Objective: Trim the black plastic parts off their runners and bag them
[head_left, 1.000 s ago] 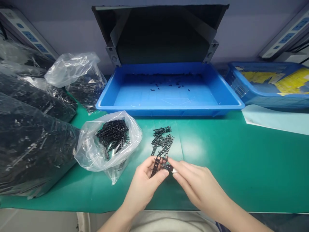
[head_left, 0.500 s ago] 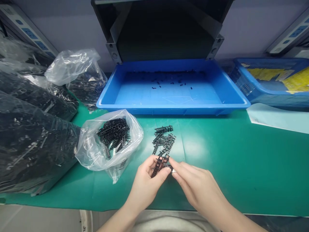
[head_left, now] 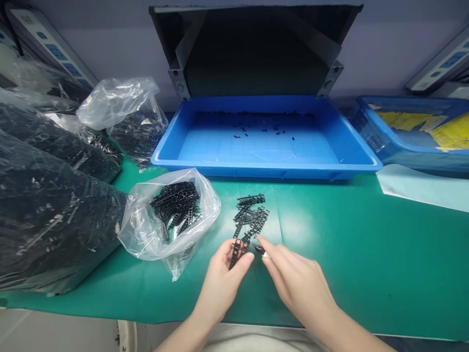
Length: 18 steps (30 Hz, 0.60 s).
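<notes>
Between the thumb and fingers of my left hand (head_left: 229, 274) is a black ladder-like plastic strip (head_left: 235, 254). My right hand (head_left: 293, 274), just to its right, has its thumb and forefinger around a small black piece (head_left: 260, 249), with something white at the fingertips. A small gap separates the two hands. Beyond them, a loose pile of black plastic strips (head_left: 251, 215) lies on the green mat. Left of the pile stands an open clear bag (head_left: 137, 239) with many similar black parts inside.
A blue tray (head_left: 286, 172) with several small black bits stands behind the pile, below a dark shelf (head_left: 252, 54). Full plastic bags (head_left: 54, 225) crowd the left side. At the right are a blue basket (head_left: 410, 151) and a pale sheet (head_left: 421, 188).
My hands have moved slightly apart, and the small black piece is now away from my left hand's strip. The whole view has shifted a little.
</notes>
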Each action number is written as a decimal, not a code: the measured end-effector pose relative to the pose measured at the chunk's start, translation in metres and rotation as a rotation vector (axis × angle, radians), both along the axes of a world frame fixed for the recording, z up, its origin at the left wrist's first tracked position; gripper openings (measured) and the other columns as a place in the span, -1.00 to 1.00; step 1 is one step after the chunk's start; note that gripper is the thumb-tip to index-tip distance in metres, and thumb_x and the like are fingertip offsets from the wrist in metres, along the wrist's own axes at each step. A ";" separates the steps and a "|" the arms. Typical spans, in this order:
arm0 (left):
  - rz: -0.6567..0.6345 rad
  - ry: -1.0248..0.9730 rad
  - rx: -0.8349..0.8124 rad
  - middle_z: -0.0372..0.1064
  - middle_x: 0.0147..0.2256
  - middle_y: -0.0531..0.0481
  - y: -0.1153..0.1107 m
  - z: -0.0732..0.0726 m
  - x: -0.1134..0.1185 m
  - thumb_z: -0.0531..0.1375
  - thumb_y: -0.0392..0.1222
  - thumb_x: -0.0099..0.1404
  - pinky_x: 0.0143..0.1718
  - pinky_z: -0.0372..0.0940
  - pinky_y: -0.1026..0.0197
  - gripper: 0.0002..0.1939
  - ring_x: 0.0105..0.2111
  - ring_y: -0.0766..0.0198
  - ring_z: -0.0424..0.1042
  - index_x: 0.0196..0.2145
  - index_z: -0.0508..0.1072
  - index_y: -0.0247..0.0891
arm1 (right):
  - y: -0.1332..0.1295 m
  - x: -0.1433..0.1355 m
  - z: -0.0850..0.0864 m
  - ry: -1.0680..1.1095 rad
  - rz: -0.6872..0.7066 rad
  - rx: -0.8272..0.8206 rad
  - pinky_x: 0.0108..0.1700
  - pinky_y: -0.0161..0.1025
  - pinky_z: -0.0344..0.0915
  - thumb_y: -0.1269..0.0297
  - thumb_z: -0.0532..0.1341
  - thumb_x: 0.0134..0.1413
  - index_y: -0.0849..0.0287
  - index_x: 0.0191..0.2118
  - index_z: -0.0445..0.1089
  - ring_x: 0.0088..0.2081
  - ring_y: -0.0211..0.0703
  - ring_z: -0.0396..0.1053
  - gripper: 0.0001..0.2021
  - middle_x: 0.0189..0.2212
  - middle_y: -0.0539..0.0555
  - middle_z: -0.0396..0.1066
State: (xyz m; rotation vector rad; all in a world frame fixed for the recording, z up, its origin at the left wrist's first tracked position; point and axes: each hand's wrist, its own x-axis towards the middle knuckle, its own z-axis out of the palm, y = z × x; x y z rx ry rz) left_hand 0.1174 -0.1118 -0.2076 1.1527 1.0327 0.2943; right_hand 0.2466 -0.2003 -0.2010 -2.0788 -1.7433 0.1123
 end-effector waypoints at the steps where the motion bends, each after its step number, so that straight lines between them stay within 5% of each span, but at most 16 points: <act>1: 0.018 0.009 -0.014 0.18 -0.51 0.12 0.001 0.000 -0.002 0.16 -0.03 0.16 -0.57 0.05 0.36 -0.74 -0.60 0.45 0.09 -0.32 0.29 -0.28 | 0.005 0.006 -0.001 -0.016 -0.023 -0.015 -0.58 -0.33 0.14 0.26 -0.16 0.29 0.25 0.03 0.28 -0.52 -0.21 0.40 -0.62 -0.44 0.07 0.46; 5: 0.029 -0.038 -0.102 -0.05 -0.63 0.23 0.003 0.005 -0.007 0.14 0.02 0.16 -0.67 -0.15 0.36 -0.71 -0.68 0.49 -0.14 -0.43 0.20 -0.26 | 0.034 0.040 -0.001 0.009 -0.088 -0.202 -0.46 -0.27 0.27 0.23 0.08 0.17 0.17 0.02 0.28 -0.38 -0.07 0.42 -0.68 -0.27 0.10 0.43; 11: -0.034 -0.071 0.011 0.05 -0.68 0.20 0.010 0.009 -0.011 0.09 0.00 0.20 -0.55 0.07 0.34 -0.67 -0.64 0.42 0.07 -0.55 0.07 -0.21 | 0.071 0.067 -0.003 0.174 0.072 -0.343 -0.27 -0.22 0.30 0.38 0.18 0.06 0.14 -0.18 0.39 -0.26 -0.07 0.38 -0.83 -0.27 0.08 0.37; 15: -0.044 0.065 0.262 0.12 -0.68 0.16 0.019 0.009 -0.011 0.02 0.01 0.25 -0.51 0.13 0.30 -0.66 -0.62 0.37 0.17 -0.58 0.09 -0.20 | 0.068 0.070 0.001 0.199 0.079 -0.270 -0.26 -0.25 0.27 0.40 0.14 0.09 0.13 -0.30 0.37 -0.27 -0.12 0.36 -0.92 -0.30 0.06 0.37; 18: -0.030 0.129 0.580 0.35 -0.47 0.04 0.027 0.014 -0.007 0.01 -0.06 0.27 -0.32 0.22 0.26 -0.77 -0.39 0.28 0.34 -0.45 0.29 -0.22 | 0.057 0.069 0.014 0.258 0.093 -0.150 -0.30 -0.26 0.25 0.41 0.10 0.11 0.15 -0.31 0.34 -0.30 -0.14 0.34 -0.91 -0.32 0.07 0.37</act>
